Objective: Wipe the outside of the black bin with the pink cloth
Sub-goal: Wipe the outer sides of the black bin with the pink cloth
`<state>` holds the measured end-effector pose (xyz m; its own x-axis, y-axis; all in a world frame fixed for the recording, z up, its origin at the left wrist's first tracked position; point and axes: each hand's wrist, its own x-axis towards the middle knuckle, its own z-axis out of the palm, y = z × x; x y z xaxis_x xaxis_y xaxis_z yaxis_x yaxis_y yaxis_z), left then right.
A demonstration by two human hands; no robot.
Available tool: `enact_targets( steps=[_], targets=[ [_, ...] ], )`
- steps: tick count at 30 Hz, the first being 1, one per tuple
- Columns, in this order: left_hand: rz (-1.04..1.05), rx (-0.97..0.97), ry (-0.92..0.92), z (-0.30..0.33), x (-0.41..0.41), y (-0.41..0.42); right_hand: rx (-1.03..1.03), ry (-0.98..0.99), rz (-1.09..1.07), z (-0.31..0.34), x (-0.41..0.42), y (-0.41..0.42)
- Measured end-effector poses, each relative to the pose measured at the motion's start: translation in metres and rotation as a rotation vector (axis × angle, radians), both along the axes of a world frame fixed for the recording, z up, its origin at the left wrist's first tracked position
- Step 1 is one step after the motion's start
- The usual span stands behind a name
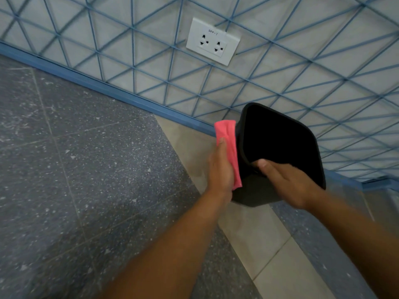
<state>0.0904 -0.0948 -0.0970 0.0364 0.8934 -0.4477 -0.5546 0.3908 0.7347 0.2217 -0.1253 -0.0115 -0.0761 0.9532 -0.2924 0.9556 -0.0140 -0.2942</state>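
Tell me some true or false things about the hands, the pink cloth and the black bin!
1. The left hand presses the pink cloth against the outside of the black bin. True.
2. The right hand is holding a spray bottle. False: it grips the bin's near rim, thumb over the edge.
3. The pink cloth is lying inside the bin. False: it is on the bin's outer left side.
4. A white wall socket sits on the wall above the bin. True.
5. The bin has a lid on it. False: its top is open and looks dark inside.
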Motion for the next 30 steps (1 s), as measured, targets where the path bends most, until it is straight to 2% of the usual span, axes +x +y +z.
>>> enact_targets(
  steps=[3,7,13,16,20,23,25,30],
  targets=[
    [0.014,-0.004,0.03,-0.023,0.029,0.002,0.141,-0.105,0.074,-0.012,-0.012,-0.002],
    [0.03,-0.053,0.047,-0.089,0.053,0.022,0.135,-0.096,0.158,-0.013,-0.012,0.005],
    [0.03,0.052,0.121,-0.062,0.039,0.001,0.189,-0.086,0.271,-0.017,-0.008,0.008],
    [0.035,-0.008,0.183,-0.066,0.036,0.005,0.195,-0.107,0.271,-0.019,-0.008,0.008],
    [0.031,0.03,0.203,-0.015,0.022,-0.007,0.244,-0.158,0.292,-0.023,-0.006,0.015],
    [-0.014,0.04,0.225,-0.026,0.019,-0.01,0.242,-0.115,0.281,-0.022,-0.005,0.014],
    [-0.045,-0.035,0.218,-0.041,0.02,-0.002,0.23,-0.098,0.28,-0.022,-0.005,0.013],
    [0.052,0.004,0.181,-0.015,0.017,-0.014,0.234,-0.141,0.311,-0.023,-0.003,0.018]
  ],
)
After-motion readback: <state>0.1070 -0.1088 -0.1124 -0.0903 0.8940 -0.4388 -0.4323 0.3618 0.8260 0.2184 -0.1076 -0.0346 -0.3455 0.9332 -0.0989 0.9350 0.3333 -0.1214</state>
